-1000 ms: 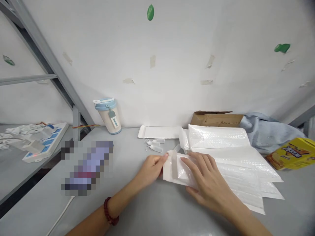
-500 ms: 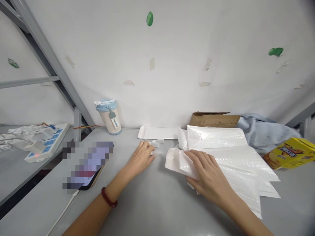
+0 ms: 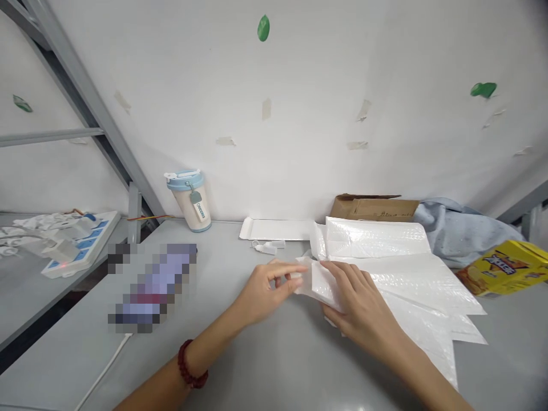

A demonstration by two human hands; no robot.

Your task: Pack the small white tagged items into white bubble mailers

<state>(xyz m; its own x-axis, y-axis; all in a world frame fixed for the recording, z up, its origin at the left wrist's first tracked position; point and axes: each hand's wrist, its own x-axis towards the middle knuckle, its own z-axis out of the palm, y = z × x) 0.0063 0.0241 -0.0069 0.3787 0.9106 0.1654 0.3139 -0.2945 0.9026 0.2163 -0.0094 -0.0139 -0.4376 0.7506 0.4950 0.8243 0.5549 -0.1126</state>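
Note:
My left hand (image 3: 269, 288) is closed, with fingertips and thumb at the mouth of a white bubble mailer (image 3: 323, 282). Between those fingers a bit of a small translucent white bottle shows; most of it is hidden. My right hand (image 3: 357, 297) grips the same mailer, thumb beneath and fingers over its top, flap end toward the left. Behind my left hand, two similar small bottles (image 3: 269, 249) lie on the table, one with a thin loop at its end. More white bubble mailers (image 3: 411, 279) are spread in a stack under and right of my right hand.
Another white mailer (image 3: 278, 229) lies along the wall. A cup with a blue lid (image 3: 190, 200) and a charging phone (image 3: 154, 285) are on the left, beside a power strip (image 3: 83, 251). A cardboard box (image 3: 377, 209), blue cloth (image 3: 462, 228) and yellow snack box (image 3: 503, 268) sit right.
My left hand has picked up one small bottle from the table and moved right to the mailer's mouth. My right hand stays on the mailer.

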